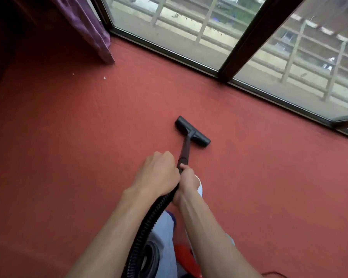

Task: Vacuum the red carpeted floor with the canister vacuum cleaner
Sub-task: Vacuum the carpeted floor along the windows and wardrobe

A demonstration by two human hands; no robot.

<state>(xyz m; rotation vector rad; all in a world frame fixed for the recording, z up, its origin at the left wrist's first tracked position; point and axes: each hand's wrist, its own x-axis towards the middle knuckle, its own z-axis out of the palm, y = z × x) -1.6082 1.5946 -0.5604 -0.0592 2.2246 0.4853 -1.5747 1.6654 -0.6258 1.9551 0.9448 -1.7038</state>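
both hands on the vacuum. left hand (159, 173) fingers curled over the wand (184, 148) where the hose (149, 223) joins; right hand (186, 183) wrapped just behind it. floor head (192, 131) flat on the red carpet (68, 157), straight ahead of the fingers, long axis across the wand, roughly parallel to the window frame (169, 51). pale crumbs (104, 78) lie well left of the head, near the curtain (96, 33); next stroke probably needs a leftward swing.
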